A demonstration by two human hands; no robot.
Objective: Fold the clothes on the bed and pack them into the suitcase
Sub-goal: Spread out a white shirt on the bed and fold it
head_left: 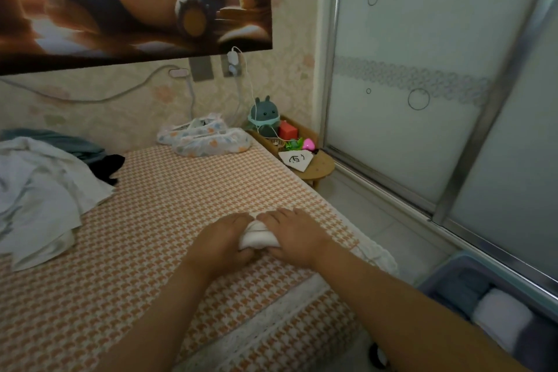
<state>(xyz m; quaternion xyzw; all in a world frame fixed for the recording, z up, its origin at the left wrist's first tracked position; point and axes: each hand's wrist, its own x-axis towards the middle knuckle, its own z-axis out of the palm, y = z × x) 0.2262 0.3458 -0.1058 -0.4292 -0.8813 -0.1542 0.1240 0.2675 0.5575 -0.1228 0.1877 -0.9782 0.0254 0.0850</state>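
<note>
While my left hand [225, 238] and right hand [291, 235] curl around the ends of a small white rolled cloth bundle [258, 238] on the orange houndstooth bedspread [151, 205], rumpled pale clothes [39, 190] lie well apart at left, and the open blue suitcase [437, 278] sits on the floor at right.

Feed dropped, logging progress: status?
Left hand and right hand both grip rolled white garment on bed. Unfolded pile far left. Suitcase lower right, partly packed. Nothing in the way.
</note>
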